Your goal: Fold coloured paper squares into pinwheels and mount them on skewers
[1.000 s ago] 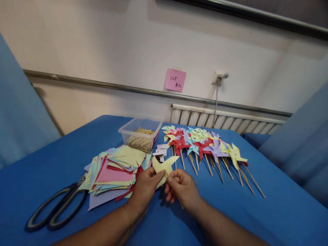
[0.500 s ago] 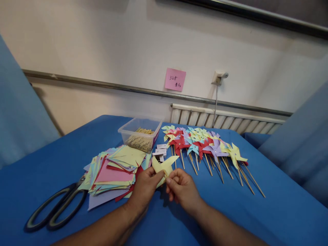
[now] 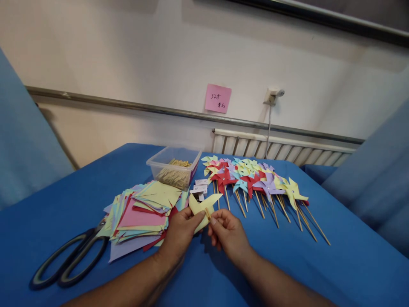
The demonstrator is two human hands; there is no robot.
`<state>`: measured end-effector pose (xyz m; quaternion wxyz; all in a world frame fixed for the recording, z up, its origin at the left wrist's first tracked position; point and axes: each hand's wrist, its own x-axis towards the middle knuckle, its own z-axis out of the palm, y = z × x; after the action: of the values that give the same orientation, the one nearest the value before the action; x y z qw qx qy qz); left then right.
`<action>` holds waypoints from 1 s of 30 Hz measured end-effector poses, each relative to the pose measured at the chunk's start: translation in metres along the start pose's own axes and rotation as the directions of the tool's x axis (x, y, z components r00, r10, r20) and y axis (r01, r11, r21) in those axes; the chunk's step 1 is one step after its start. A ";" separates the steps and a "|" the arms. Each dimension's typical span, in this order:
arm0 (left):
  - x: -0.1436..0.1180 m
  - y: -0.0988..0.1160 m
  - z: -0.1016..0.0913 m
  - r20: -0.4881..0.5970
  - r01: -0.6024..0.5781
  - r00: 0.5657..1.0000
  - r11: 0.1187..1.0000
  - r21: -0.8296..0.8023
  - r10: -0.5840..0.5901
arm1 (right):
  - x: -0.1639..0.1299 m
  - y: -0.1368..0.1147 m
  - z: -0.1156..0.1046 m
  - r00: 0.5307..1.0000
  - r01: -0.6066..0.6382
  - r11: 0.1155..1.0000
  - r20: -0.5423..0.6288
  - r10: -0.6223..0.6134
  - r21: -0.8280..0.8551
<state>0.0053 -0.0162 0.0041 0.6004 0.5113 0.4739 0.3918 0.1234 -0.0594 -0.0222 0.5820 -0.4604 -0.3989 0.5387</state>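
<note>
Hands pinched one pale-yellow pinwheel blank.
My left hand (image 3: 180, 232) gripped the blank (image 3: 203, 205); my right hand (image 3: 228, 235) held one stick (image 3: 208, 213) at 12 o'clock.

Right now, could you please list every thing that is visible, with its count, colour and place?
yellow paper piece: one, pale yellow, held in both hands
wooden stick: one, tan, at right fingertips
paper squares: stack, mixed colours, left of hands
scissors: one, black, near left
plastic box: one, clear, holding sticks, behind stack
finished pinwheels: many, mixed, right
sticky note: one, pink, wall
table: blue
left hand: gripping paper
right hand: pinching stick
</note>
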 end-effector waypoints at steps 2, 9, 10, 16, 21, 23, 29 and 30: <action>0.001 -0.001 0.000 0.001 0.006 1.000 1.000 0.002 -0.006 | 0.001 0.001 0.000 1.000 -0.013 1.000 0.004 0.013 -0.016; 0.003 -0.005 -0.001 0.007 0.008 1.000 1.000 0.018 -0.009 | 0.000 0.000 0.001 0.999 -0.037 0.999 0.009 0.037 -0.029; 0.003 -0.005 -0.001 0.004 0.007 1.000 1.000 0.020 -0.007 | 0.000 0.000 0.001 0.999 -0.039 0.999 0.008 0.039 -0.028; 0.000 -0.002 -0.001 -0.016 0.004 1.000 0.999 0.039 -0.004 | 0.001 0.003 0.001 0.998 -0.056 0.998 0.000 0.056 -0.016; -0.001 -0.001 -0.001 -0.012 -0.010 1.000 0.999 0.052 0.010 | 0.000 0.003 0.000 0.999 -0.043 0.999 -0.005 0.043 -0.009; -0.001 0.000 -0.001 -0.010 -0.017 1.000 0.998 0.056 0.018 | 0.000 0.003 0.000 0.999 -0.034 0.999 -0.010 0.034 -0.003; 0.002 -0.001 -0.001 -0.001 -0.018 1.000 0.998 0.053 0.018 | 0.001 0.002 -0.001 0.999 -0.038 0.999 -0.022 0.038 -0.024; 0.002 -0.002 -0.001 0.001 -0.014 1.000 0.999 0.050 0.014 | 0.001 0.002 -0.001 0.999 -0.038 0.999 -0.025 0.037 -0.028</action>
<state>0.0052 -0.0142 0.0016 0.5849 0.5294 0.4799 0.3839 0.1238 -0.0589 -0.0239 0.5700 -0.4827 -0.3904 0.5382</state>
